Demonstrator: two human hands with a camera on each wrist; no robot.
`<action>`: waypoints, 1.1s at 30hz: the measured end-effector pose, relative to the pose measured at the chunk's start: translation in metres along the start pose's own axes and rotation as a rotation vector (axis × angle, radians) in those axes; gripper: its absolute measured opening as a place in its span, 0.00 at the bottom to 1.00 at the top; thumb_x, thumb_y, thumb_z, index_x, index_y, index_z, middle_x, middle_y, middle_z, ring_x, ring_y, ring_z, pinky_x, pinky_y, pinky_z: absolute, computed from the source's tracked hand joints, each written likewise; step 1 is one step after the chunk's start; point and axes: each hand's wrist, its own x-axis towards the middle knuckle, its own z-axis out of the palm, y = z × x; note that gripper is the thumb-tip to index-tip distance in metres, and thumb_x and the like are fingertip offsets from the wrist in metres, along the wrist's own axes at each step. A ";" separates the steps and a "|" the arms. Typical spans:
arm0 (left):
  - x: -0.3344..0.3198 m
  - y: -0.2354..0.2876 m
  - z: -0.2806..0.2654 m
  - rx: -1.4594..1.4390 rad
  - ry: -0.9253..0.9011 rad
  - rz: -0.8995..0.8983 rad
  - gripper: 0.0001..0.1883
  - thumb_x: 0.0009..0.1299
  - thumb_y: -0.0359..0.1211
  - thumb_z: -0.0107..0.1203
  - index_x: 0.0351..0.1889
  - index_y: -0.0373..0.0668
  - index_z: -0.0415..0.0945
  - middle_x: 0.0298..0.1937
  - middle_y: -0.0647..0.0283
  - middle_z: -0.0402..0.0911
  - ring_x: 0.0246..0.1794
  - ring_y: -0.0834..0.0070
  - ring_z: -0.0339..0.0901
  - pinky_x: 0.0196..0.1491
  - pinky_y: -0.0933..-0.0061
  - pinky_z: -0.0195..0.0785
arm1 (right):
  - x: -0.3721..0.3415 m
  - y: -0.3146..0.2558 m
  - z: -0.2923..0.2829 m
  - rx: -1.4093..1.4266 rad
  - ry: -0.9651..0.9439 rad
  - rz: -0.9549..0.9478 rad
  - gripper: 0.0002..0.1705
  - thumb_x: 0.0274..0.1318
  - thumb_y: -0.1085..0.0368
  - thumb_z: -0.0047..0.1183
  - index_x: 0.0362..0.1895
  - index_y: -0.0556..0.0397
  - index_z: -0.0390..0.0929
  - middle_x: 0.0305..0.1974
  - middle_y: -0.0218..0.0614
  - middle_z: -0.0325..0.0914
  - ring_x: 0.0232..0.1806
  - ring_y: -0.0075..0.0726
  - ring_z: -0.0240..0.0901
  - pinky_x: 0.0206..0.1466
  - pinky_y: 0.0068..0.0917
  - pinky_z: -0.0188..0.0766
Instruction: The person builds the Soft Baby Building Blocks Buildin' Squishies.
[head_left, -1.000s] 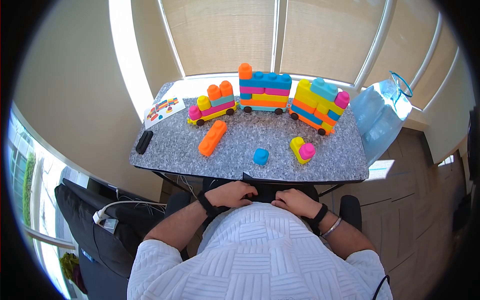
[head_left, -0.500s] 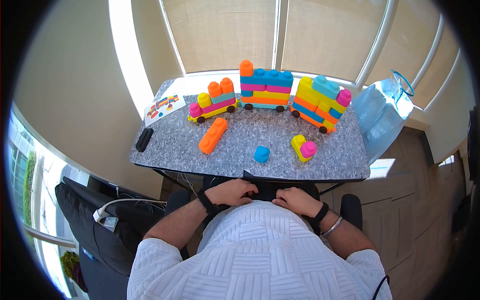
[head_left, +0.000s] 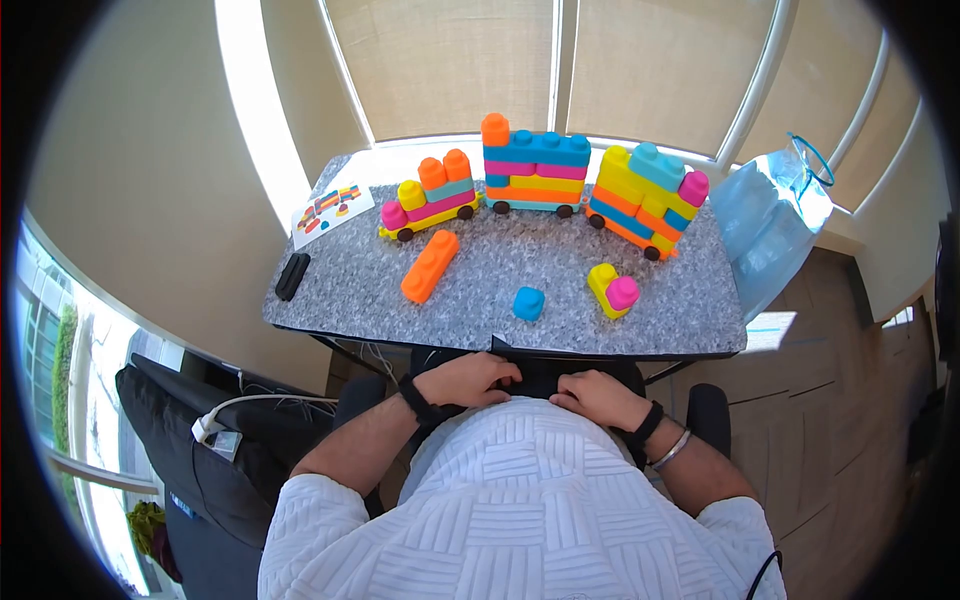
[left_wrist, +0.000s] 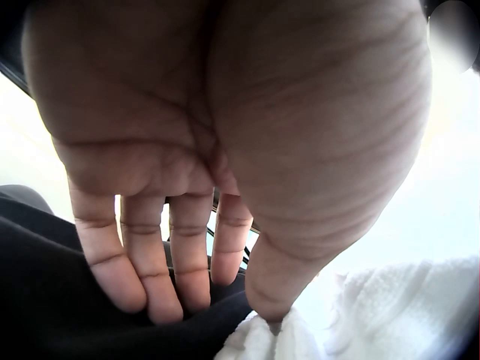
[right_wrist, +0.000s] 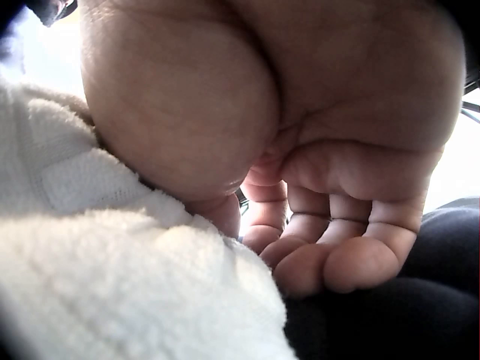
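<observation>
My left hand (head_left: 468,381) rests over the lap with loosely bent fingers and holds nothing. In the left wrist view its thumb tip touches the white shirt (left_wrist: 390,307), while the other fingers hang over dark trousers (left_wrist: 37,277). Nothing is in my right hand (head_left: 605,398) either; its fingers curl loosely beside the shirt. Beyond the hands, on the table, lie a blue toy block (head_left: 528,303), a long orange block (head_left: 431,266) and a yellow block (head_left: 602,283) with a pink block (head_left: 622,293) against it.
Three wheeled block cars stand along the back of the speckled table (head_left: 470,320): a low one (head_left: 440,206), a tall middle one (head_left: 540,185) and a right one (head_left: 640,205). A picture card (head_left: 325,222) and a black case-like object (head_left: 291,277) lie left. A bluish bag (head_left: 765,235) stands right.
The head view has tilted slightly, so the table and blocks appear a little higher and further right. Both hands stay over the lap, and the blocks keep their places on the table.
</observation>
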 end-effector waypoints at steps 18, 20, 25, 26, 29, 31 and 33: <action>-0.012 0.041 -0.037 -0.254 0.137 -0.013 0.15 0.75 0.31 0.72 0.57 0.36 0.86 0.48 0.55 0.90 0.46 0.67 0.92 0.51 0.67 0.84 | 0.001 0.000 0.001 -0.001 -0.008 0.012 0.22 0.78 0.48 0.58 0.41 0.54 0.81 0.34 0.52 0.86 0.42 0.66 0.86 0.46 0.57 0.82; -0.027 0.054 -0.076 -0.213 0.319 0.008 0.13 0.75 0.30 0.72 0.55 0.37 0.87 0.46 0.58 0.91 0.44 0.71 0.91 0.49 0.69 0.83 | -0.001 0.001 0.005 0.000 0.026 0.036 0.22 0.78 0.47 0.57 0.40 0.54 0.81 0.34 0.51 0.86 0.42 0.65 0.87 0.46 0.57 0.82; -0.105 -0.034 -0.202 -0.128 0.933 -0.192 0.19 0.79 0.31 0.68 0.66 0.39 0.81 0.51 0.62 0.89 0.48 0.81 0.84 0.54 0.75 0.79 | -0.001 0.005 0.009 -0.041 0.015 -0.003 0.24 0.78 0.45 0.56 0.41 0.55 0.83 0.37 0.52 0.88 0.43 0.65 0.87 0.48 0.57 0.83; -0.126 -0.069 -0.222 -0.110 1.052 -0.302 0.23 0.78 0.34 0.70 0.68 0.38 0.79 0.53 0.58 0.89 0.50 0.75 0.86 0.55 0.71 0.80 | -0.002 0.004 0.009 -0.040 0.038 0.028 0.24 0.78 0.45 0.56 0.41 0.55 0.83 0.37 0.52 0.88 0.43 0.65 0.87 0.48 0.57 0.83; -0.197 -0.211 -0.246 0.414 1.258 -0.839 0.36 0.71 0.44 0.77 0.72 0.35 0.76 0.61 0.45 0.88 0.60 0.53 0.88 0.63 0.55 0.80 | -0.001 0.006 0.009 -0.034 0.007 0.042 0.24 0.78 0.45 0.56 0.42 0.55 0.84 0.38 0.52 0.88 0.44 0.64 0.88 0.49 0.56 0.83; -0.199 -0.204 -0.220 0.445 1.039 -1.178 0.41 0.64 0.44 0.81 0.71 0.35 0.76 0.66 0.39 0.86 0.68 0.43 0.84 0.68 0.49 0.77 | 0.001 0.008 0.011 -0.014 -0.003 0.022 0.24 0.78 0.45 0.57 0.43 0.55 0.84 0.38 0.52 0.88 0.44 0.63 0.88 0.49 0.57 0.83; -0.194 -0.201 -0.204 0.392 0.961 -1.203 0.42 0.61 0.42 0.83 0.71 0.36 0.77 0.66 0.41 0.86 0.68 0.46 0.84 0.69 0.50 0.77 | 0.001 0.007 0.007 -0.012 -0.009 0.023 0.24 0.78 0.45 0.56 0.43 0.55 0.84 0.38 0.53 0.88 0.44 0.63 0.88 0.49 0.57 0.83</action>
